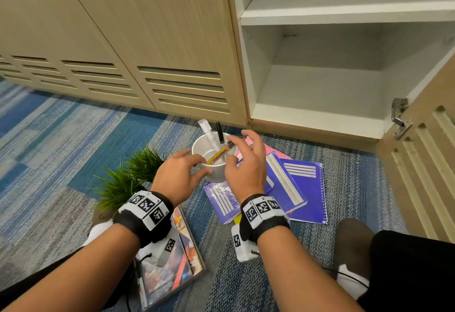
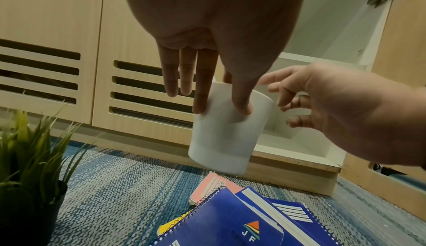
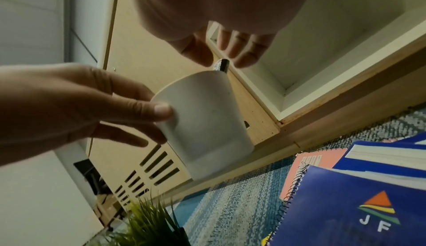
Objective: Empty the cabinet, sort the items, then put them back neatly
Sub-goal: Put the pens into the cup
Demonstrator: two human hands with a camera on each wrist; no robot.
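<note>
**White cup held above the floor**

Gripped by the left hand [image 1: 176,173], thumb and fingers curled round the white cup [image 1: 213,159] of markers [image 1: 212,137]. Just right, right hand [image 1: 246,164] loosely spread, holding nothing. Beyond, cabinet [image 1: 320,85].

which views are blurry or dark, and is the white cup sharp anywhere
Head view: evenly lit; round white plastic cup and the markers in it fairly sharp; straight cabinet edges bow from the wide lens. Left wrist view: cup motion-smeared, left hand a dark, unfocused mass. Right wrist view: dim; right hand blurred, cup soft.
</note>
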